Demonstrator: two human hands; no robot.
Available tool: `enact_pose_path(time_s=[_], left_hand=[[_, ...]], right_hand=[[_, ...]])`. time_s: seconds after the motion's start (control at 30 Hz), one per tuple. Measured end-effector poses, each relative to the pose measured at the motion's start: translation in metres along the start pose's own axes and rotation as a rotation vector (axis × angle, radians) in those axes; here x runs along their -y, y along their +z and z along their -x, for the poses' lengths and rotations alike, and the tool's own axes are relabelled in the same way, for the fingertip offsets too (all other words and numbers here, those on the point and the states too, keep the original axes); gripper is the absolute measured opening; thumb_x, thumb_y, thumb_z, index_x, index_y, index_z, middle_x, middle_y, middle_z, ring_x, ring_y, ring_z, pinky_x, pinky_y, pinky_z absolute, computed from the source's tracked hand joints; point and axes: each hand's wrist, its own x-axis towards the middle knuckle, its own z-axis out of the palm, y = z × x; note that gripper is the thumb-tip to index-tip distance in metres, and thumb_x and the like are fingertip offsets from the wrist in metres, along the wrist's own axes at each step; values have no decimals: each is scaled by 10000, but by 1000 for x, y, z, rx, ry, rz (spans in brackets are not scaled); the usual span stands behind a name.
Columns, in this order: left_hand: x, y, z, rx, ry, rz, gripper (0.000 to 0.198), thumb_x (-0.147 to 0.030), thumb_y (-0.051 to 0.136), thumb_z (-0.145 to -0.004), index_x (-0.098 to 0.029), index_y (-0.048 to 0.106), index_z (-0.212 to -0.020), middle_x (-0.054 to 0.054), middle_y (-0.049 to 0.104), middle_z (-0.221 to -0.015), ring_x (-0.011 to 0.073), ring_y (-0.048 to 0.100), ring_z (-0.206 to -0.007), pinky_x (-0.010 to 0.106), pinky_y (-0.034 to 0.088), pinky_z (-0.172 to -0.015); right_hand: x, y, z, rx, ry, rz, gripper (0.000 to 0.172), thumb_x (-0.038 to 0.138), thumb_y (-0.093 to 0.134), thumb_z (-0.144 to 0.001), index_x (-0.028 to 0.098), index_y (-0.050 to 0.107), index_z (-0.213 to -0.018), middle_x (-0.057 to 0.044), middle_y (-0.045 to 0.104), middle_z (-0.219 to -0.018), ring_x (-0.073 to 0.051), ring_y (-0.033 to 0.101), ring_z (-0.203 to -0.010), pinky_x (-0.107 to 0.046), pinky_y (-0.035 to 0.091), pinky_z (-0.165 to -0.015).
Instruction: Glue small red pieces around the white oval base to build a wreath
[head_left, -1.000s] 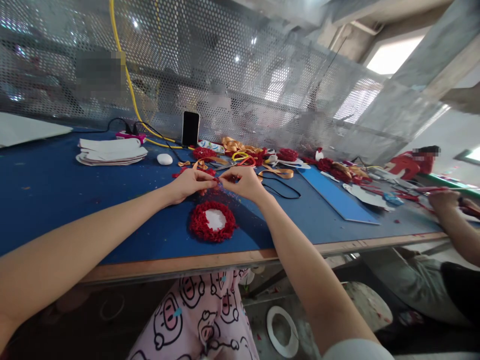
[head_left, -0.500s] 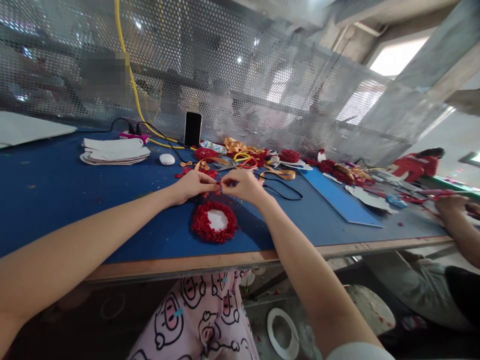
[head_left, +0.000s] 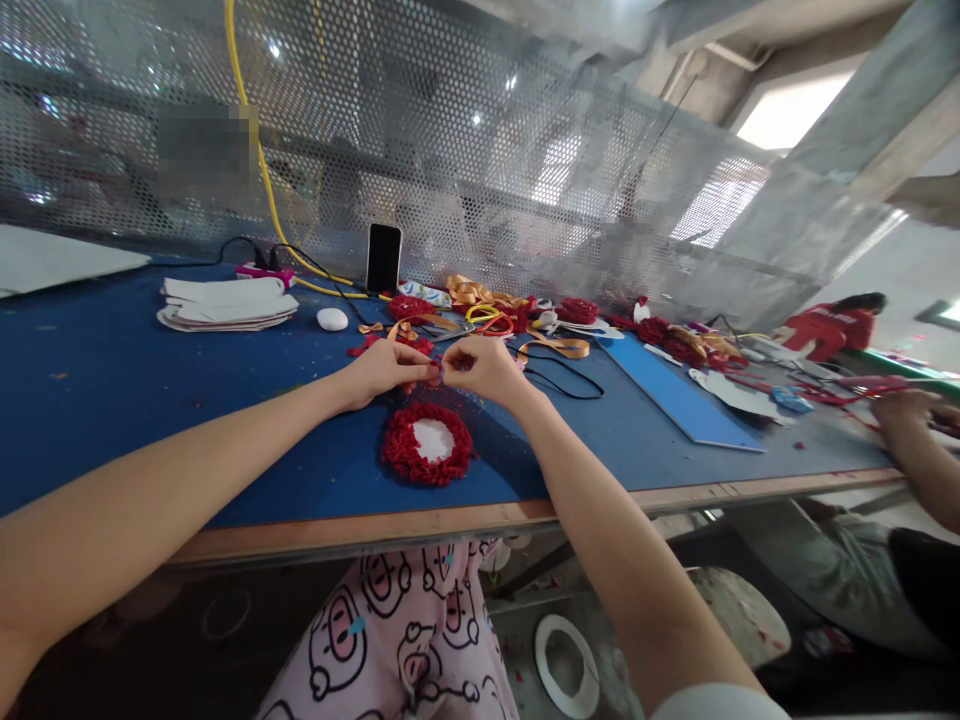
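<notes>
Hands unmoved; fingers [head_left: 429, 366] pinch small red piece [head_left: 437, 371].

Head view, forward-down, near table [head_left: 90, 380]

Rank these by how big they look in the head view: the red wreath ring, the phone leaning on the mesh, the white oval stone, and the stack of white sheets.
1. stack of white sheets
2. red wreath ring, though it lies nearer the camera
3. phone
4. white oval stone

A fuzzy red ring with a white centre [head_left: 428, 444] lies on the blue-topped table [head_left: 112, 380]; orange ribbons [head_left: 480, 295], a black phone [head_left: 382, 258], pink pig-print trousers [head_left: 405, 640].
</notes>
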Motion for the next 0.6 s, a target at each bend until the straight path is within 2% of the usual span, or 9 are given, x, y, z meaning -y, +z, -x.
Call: enact_pose_path(time_s=[0.6], left_hand=[[3,-1,-2,-3,17,-7,440,-446,903,-535,-118,770,-796,17,669,-633,85,481,-509,242,383,-506]], right_hand=[[1,1,2,-25,-7,-19,54,179,634,-695,164,677,-724,18,625,-647,-95,505,-575,-226,402,-585]])
